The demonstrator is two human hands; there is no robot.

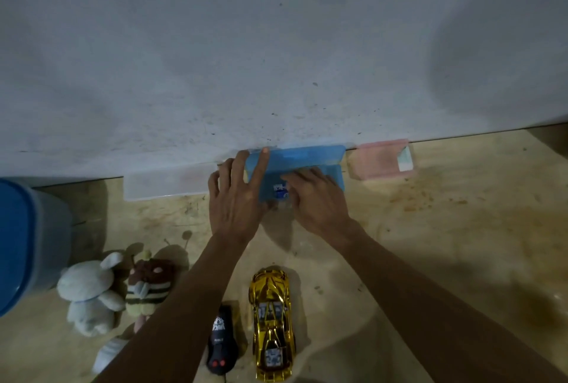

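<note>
A blue plastic box (pixel 335 176) stands on the floor against the wall, its lid (pixel 304 155) raised and leaning on the wall. My left hand (pixel 236 201) rests on the box's left end with its fingers straight, the index finger lying up along the lid. My right hand (pixel 316 198) reaches into the box from the front. Its bent fingers pinch a small blue and white toy car (pixel 281 191) just inside the front wall. Most of that toy and the box's inside are hidden by my hands.
A clear box (pixel 166 183) and a pink box (pixel 381 158) flank the blue one along the wall. A blue bin (pixel 18 244) stands far left. Nearer me lie a white plush rabbit (pixel 89 293), a striped bee plush (pixel 147 287), a black toy car (pixel 222 342) and a gold toy car (pixel 272 321).
</note>
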